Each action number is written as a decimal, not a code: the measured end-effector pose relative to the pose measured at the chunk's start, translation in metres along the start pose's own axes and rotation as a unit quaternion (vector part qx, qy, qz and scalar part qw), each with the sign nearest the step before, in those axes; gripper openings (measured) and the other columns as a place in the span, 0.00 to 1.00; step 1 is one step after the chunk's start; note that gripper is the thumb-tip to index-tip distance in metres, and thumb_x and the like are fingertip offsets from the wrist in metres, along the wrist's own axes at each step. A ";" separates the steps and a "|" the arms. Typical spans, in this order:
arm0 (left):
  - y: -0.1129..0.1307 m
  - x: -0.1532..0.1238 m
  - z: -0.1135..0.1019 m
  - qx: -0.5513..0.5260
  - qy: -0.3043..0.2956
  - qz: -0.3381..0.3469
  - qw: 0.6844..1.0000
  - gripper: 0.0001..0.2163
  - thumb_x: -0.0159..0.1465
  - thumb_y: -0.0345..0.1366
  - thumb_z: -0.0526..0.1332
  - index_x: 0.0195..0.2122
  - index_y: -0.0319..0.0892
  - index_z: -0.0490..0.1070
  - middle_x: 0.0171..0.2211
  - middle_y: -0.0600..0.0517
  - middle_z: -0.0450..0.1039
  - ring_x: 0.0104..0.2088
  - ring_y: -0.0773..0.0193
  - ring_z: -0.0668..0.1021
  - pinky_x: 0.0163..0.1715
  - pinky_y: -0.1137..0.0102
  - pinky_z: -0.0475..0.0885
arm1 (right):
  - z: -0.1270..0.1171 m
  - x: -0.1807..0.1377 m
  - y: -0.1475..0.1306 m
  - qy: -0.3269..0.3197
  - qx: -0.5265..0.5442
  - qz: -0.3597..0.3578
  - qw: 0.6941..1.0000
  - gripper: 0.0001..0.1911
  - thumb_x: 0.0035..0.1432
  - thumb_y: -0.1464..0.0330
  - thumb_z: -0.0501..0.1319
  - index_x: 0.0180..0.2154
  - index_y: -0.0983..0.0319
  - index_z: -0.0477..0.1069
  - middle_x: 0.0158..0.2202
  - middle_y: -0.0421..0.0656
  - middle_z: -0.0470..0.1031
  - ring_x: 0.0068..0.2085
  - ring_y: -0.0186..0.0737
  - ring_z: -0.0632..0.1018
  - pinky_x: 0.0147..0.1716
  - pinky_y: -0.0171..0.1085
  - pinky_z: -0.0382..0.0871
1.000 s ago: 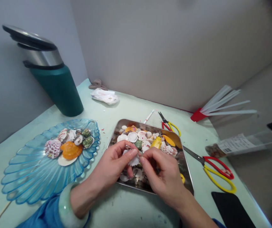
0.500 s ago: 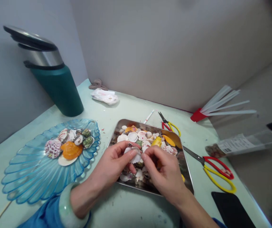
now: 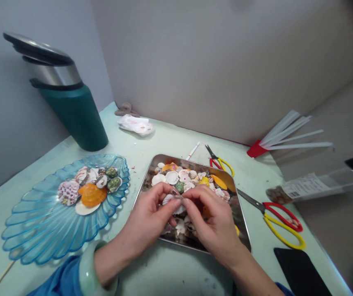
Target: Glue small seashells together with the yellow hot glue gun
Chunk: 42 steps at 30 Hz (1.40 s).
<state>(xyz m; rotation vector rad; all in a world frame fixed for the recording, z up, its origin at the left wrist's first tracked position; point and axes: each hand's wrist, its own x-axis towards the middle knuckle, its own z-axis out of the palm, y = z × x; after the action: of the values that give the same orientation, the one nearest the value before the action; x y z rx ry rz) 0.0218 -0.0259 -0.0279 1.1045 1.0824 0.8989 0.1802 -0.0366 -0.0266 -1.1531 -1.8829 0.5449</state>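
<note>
A whitish ribbed seashell (image 3: 168,200) is pinched between the thumb and fingers of my left hand (image 3: 147,218), above the metal tray. My right hand (image 3: 215,224) is closed too, its thumb and forefinger gripping the shell's right edge; the fingers partly hide it. A small shiny metallic bit (image 3: 174,192) shows at the top of the shell, too small to name. Beneath both hands is the metal tray (image 3: 239,205), full of mixed shells, among them white scallops (image 3: 172,177), a green shell (image 3: 179,187) and an orange piece (image 3: 219,182).
At left lies a blue glass shell-shaped plate (image 3: 40,230) holding several shells. Behind it stands a green flask (image 3: 74,115). Right of the tray are large scissors (image 3: 264,208), small scissors (image 3: 217,159), a black flat object (image 3: 299,271), a plastic bag (image 3: 305,187) and a red cup (image 3: 256,149) of white sticks.
My left hand has moved slightly right, closer to my right hand. The shell has turned and is more covered by the fingers. Everything on the table stays in place.
</note>
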 end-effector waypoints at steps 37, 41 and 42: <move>0.005 0.001 -0.001 -0.041 0.009 -0.014 0.999 0.12 0.59 0.43 0.62 0.35 0.42 0.64 0.24 0.60 0.67 0.17 0.71 0.74 0.18 0.77 0.62 | 0.001 0.000 0.001 -0.013 0.008 0.040 0.999 0.04 0.61 0.73 0.58 0.32 0.61 0.67 0.29 0.38 0.69 0.28 0.33 0.69 0.28 0.34 0.61; 0.007 -0.001 -0.001 -0.015 -0.004 -0.014 1.000 0.12 0.59 0.42 0.62 0.39 0.42 0.65 0.23 0.59 0.67 0.19 0.70 0.74 0.19 0.76 0.65 | 0.001 0.000 0.002 -0.010 0.002 0.039 0.999 0.04 0.61 0.73 0.57 0.33 0.60 0.67 0.30 0.39 0.70 0.29 0.35 0.70 0.29 0.35 0.62; 0.008 -0.002 -0.001 -0.007 -0.007 -0.014 1.000 0.12 0.59 0.42 0.63 0.39 0.42 0.66 0.23 0.59 0.67 0.19 0.70 0.74 0.20 0.76 0.66 | 0.001 -0.001 0.002 -0.009 0.000 0.040 0.999 0.04 0.61 0.72 0.57 0.33 0.60 0.67 0.30 0.39 0.70 0.30 0.35 0.70 0.29 0.35 0.62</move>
<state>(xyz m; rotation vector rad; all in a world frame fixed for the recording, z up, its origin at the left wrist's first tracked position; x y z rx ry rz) 0.0202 -0.0254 -0.0197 1.0802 1.0764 0.8757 0.1804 -0.0361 -0.0287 -1.2309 -1.8572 0.6009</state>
